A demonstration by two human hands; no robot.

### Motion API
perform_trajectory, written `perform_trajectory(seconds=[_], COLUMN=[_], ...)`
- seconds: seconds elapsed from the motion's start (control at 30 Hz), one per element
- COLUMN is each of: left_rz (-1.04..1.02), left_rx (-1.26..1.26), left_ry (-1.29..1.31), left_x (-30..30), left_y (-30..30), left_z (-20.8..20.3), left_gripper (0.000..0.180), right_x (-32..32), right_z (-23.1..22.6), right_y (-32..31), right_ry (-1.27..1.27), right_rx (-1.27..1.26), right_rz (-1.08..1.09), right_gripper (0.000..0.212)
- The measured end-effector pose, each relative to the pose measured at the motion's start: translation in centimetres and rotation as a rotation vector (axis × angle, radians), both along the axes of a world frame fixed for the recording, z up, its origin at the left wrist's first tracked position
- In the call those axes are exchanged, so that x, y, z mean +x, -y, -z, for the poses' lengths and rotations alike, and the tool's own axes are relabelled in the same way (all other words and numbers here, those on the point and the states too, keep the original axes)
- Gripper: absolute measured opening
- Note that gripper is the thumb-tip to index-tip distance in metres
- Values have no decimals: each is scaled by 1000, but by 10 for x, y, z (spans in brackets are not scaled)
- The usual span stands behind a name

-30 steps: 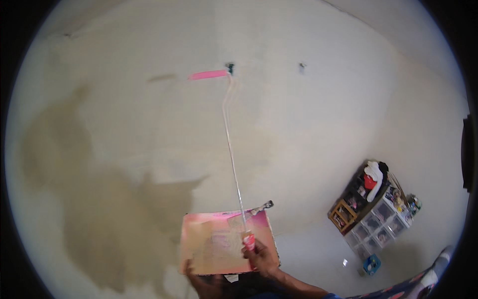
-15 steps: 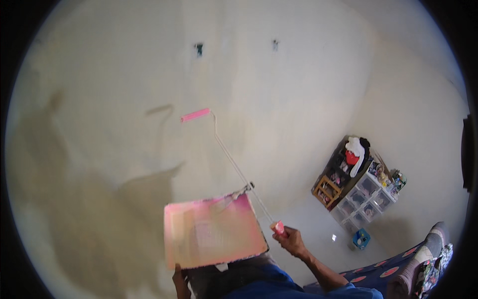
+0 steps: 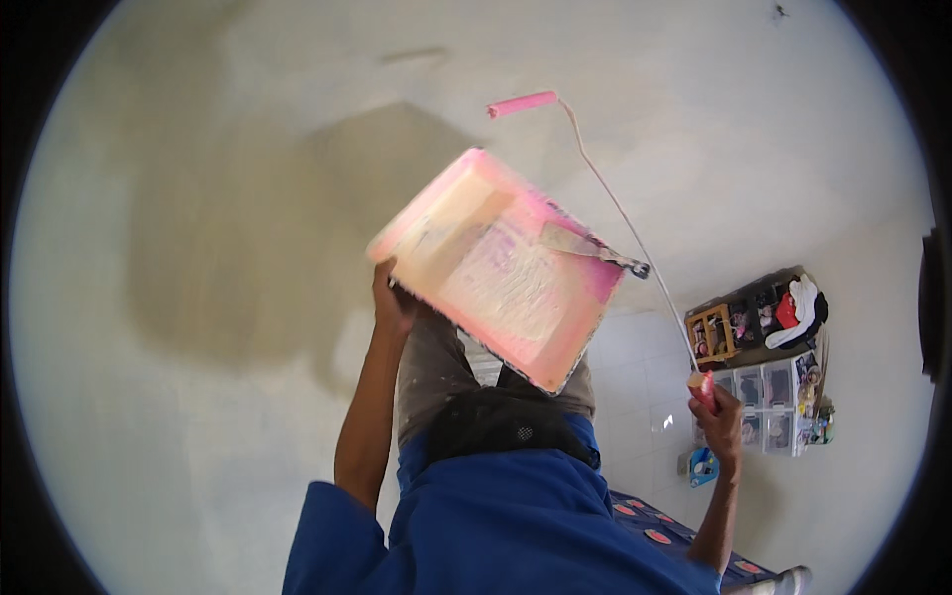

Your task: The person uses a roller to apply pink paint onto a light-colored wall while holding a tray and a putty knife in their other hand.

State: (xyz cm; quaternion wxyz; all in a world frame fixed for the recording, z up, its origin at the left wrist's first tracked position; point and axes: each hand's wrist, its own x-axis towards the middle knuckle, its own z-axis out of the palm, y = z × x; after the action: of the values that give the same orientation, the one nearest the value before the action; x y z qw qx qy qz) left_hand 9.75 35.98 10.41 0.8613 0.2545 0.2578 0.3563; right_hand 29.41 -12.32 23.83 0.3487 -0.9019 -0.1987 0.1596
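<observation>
My left hand grips a paint tray by its near left corner, with the fingers partly hidden by the tray. Pale cream and pink paint coats the tray, which slants in front of my body. A flat-bladed scraper lies across the tray's right side, its dark handle end sticking out past the rim. My right hand, off to the right, is closed round the red handle of a long paint roller. The roller's thin rod runs up and left to a pink sleeve, which appears apart from the wall.
A pale wall with my shadow fills the left and the top. At right stand clear plastic drawers, a small wooden rack and a pile of clothes. A blue container sits near dark blue patterned fabric.
The view has shifted and shows more of my body. In the picture, the tray has moved up and right and turned; the roller has moved up and right. Both hands keep their hold.
</observation>
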Motion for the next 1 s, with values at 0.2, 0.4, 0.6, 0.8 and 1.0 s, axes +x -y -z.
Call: perform_trajectory(seconds=[0.2, 0.4, 0.6, 0.8, 1.0], left_rz=[-14, 89, 118, 94, 90], left_rx=[-28, -68, -40, -30, -16], left_ry=[-11, 33, 27, 53, 84], left_x=[31, 31, 32, 31, 31], left_y=[-15, -23, -28, -21, -21], left_z=[12, 32, 48, 37, 40], left_gripper=[48, 51, 56, 56, 56], right_x=[2, -4, -2, 4, 1], right_z=[-25, -27, -31, -38, -43], right_y=[4, -6, -34, -50, -66], right_ry=[53, 110, 118, 158, 158], right_rx=[-119, -153, -171, -217, -206], right_rz=[-86, -156, -221, -291, -327], right_gripper=[19, 24, 22, 20, 20])
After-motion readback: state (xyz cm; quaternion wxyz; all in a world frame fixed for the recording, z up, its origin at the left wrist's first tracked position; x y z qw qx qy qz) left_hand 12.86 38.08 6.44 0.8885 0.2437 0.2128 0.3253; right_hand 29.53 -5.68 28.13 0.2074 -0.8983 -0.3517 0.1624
